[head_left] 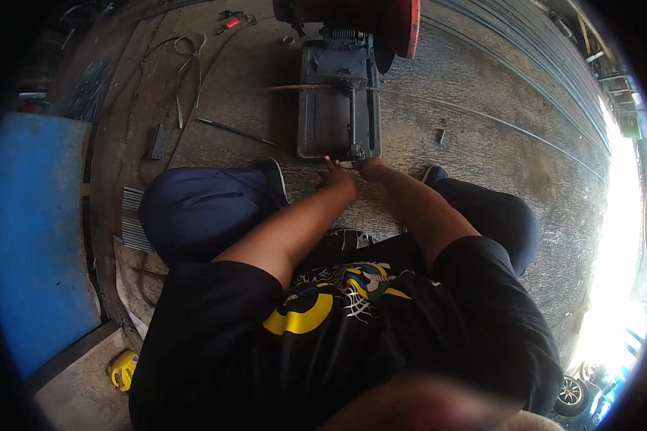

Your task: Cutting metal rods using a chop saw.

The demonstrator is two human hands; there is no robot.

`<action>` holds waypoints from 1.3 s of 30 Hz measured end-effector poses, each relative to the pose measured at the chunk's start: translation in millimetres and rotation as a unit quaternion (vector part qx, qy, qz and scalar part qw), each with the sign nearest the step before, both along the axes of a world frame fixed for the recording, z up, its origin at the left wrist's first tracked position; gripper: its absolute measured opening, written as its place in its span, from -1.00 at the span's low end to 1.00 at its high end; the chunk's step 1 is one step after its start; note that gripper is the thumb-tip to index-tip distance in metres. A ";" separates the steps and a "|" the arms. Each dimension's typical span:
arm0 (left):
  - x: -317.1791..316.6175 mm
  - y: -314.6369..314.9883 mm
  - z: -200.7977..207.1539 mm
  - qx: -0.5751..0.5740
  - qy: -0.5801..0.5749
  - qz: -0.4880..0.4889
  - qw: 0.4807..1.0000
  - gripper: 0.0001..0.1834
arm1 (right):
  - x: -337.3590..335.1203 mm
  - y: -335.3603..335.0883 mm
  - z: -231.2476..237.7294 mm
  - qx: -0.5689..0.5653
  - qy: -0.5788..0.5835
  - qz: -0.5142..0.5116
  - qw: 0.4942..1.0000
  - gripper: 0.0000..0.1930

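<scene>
In front of me stands a cut-off saw, its dark metal base flat on the floor and its red-edged guard raised at the far end. A long thin metal rod lies across the base at the vise and reaches far to the right. The vise screw runs toward me along the base. My right hand is closed around the vise handle at the screw's near end; its fingers partly hide the handle. Just left of it, my left hand is at the base's front edge, fingers apart, holding nothing I can see.
A dark rod lies left of the saw, near a power strip and a loose strap. Several long bars stretch along the right. Short cut rods lie beside my left knee; a yellow tape measure sits lower left.
</scene>
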State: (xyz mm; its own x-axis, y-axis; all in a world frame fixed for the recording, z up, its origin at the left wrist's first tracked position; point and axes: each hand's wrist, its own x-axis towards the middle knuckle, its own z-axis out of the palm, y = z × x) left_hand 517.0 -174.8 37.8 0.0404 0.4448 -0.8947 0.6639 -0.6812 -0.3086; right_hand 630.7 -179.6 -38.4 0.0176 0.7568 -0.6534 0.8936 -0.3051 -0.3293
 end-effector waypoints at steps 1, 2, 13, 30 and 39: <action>1.3 0.0 -0.9 -0.001 0.029 0.001 1.000 -0.12 | -1.8 -3.0 4.6 -0.013 0.000 -0.023 1.000 -0.43; 1.4 0.3 -0.6 0.026 0.037 0.003 0.999 -0.15 | -3.3 -5.8 10.5 -0.028 -0.006 -0.048 0.998 -0.43; 3.8 12.8 -24.1 -0.073 0.044 0.078 0.993 0.00 | -10.7 -11.0 34.8 -0.022 -0.005 -0.025 0.999 -0.38; -25.0 -11.1 6.5 0.062 -0.254 0.134 0.956 -0.05 | 5.6 5.8 23.5 -0.015 0.030 0.020 0.999 -0.44; -26.1 -13.5 19.9 0.035 -0.248 0.189 0.949 0.12 | 7.1 12.5 -2.2 -0.195 0.191 -0.047 0.961 -0.48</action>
